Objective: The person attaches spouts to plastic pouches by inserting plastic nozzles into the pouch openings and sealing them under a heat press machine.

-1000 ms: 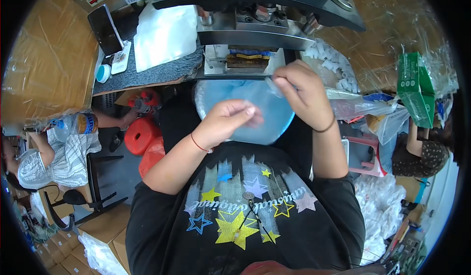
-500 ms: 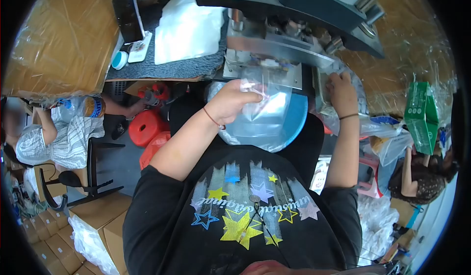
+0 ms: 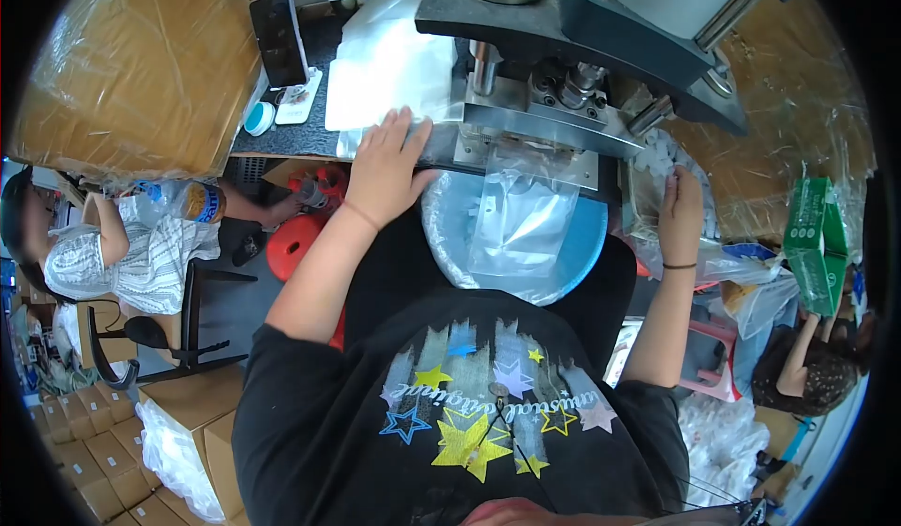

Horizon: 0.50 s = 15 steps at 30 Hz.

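My left hand (image 3: pixel 389 167) lies with fingers spread on the lower edge of a stack of clear plastic bags (image 3: pixel 380 76). One clear bag (image 3: pixel 524 221) hangs from the metal press (image 3: pixel 554 118), its top end under the press bar and its body over a blue basin (image 3: pixel 589 235). My right hand (image 3: pixel 679 209) is at the tray of small white pieces (image 3: pixel 662 155), its fingers close together. Whether a piece is between those fingers is too small to make out.
A phone (image 3: pixel 280 43) and a round teal-lidded jar (image 3: pixel 259 118) stand at the left of the bench. Large taped cartons (image 3: pixel 141 66) flank the press. One person (image 3: pixel 122 254) sits at far left, another (image 3: pixel 807 366) at far right. A red stool (image 3: pixel 294 244) is on the floor.
The clear bag has gone from my left hand to the press. My left hand has moved left onto the bag stack, and my right hand has moved right to the white pieces.
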### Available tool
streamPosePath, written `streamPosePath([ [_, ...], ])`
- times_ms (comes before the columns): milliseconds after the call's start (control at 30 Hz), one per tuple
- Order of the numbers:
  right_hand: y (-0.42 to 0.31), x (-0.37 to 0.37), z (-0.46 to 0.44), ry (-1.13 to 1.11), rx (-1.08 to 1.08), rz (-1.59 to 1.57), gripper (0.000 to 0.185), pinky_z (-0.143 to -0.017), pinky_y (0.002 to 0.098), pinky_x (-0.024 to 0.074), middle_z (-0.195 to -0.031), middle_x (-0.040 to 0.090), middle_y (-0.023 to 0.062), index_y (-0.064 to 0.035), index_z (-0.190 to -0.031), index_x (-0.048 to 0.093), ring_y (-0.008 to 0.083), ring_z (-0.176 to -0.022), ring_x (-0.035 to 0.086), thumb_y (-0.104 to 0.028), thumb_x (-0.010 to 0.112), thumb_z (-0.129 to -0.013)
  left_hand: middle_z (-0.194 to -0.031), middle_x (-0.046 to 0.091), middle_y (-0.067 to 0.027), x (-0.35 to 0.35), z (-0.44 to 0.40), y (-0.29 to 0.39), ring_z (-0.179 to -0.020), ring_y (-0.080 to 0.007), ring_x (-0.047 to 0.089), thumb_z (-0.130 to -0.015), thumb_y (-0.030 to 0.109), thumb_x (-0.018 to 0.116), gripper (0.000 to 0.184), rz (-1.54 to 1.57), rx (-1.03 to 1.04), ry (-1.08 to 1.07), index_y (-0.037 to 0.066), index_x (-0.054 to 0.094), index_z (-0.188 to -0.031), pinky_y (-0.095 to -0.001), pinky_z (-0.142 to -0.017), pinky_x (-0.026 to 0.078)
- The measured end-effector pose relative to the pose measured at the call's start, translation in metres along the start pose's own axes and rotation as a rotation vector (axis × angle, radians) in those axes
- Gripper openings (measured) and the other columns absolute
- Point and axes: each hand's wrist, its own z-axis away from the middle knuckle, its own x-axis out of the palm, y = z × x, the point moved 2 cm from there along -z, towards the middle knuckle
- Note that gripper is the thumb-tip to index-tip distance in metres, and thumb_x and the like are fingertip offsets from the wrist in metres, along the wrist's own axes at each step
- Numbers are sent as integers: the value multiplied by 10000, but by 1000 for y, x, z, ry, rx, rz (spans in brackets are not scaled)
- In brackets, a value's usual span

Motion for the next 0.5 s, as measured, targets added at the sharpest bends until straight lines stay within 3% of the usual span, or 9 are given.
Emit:
streamPosePath([
  [33,-10,-5,1,-2,29,-55,219,-886,457,499,-1083,648,228,10,-1133,611,424,-1008,617,-110,642,-953,-1283,623,-225,1,6,0,-1218,-396,588,-996,237,607,365,61,13,39,50,609,-1310,-488,-1017,464],
  [100,-34,-14,5,-7,90,-162,208,-868,453,505,-1065,653,223,9,-1127,621,420,-983,625,-119,637,-964,-1118,676,-196,-3,19,0,-1067,-357,654,-990,183,617,270,413,-237,101,36,645,-1215,-446,-918,507],
  [133,-46,-15,8,-53,8,-163,202,-855,452,510,-1053,658,216,6,-1113,629,415,-972,631,-116,648,-954,-1035,703,-182,-6,21,3,-991,-337,687,-987,156,622,224,588,-363,129,29,663,-1167,-425,-868,528],
  [167,-61,-14,11,-99,-73,-163,196,-843,450,514,-1041,664,210,4,-1099,636,410,-960,637,-112,659,-943,-829,705,-101,-9,20,9,-781,-191,687,-972,128,660,157,830,-440,174,3,679,-1066,-324,-739,525],
  [233,-94,-3,10,-239,-291,-299,134,-795,446,530,-936,684,156,-14,-987,679,377,-890,652,-95,705,-883,-797,689,-45,-8,20,26,-734,-101,629,-969,146,683,149,1053,-468,37,-2,694,-991,-265,-696,496],
  [300,-129,-3,7,-398,-309,-520,94,-756,396,523,-885,656,156,-7,-976,686,346,-838,641,-49,684,-891,-756,662,40,-2,21,38,-711,3,542,-950,164,726,168,1170,-479,-97,-2,717,-924,-194,-662,459],
  [400,-143,-7,-9,-308,-81,-700,143,-750,370,540,-920,710,136,-17,-967,709,310,-825,680,-128,733,-881,-785,715,-42,-5,12,73,-714,-73,639,-928,188,740,189,1084,-301,-140,0,731,-948,-249,-686,507],
  [433,-149,-7,-15,-335,-40,-743,140,-750,367,539,-925,712,136,-16,-965,710,304,-826,682,-124,732,-879,-853,718,-8,-8,10,86,-798,-56,621,-944,168,740,186,1136,-317,-221,-13,732,-902,-247,-759,510],
  [500,-158,-7,-24,-379,47,-831,134,-750,361,538,-934,715,137,-14,-963,712,294,-828,685,-114,731,-876,-880,733,-35,-4,10,103,-830,-80,652,-971,178,709,199,1299,-323,-324,-21,719,-959,-262,-789,526],
])
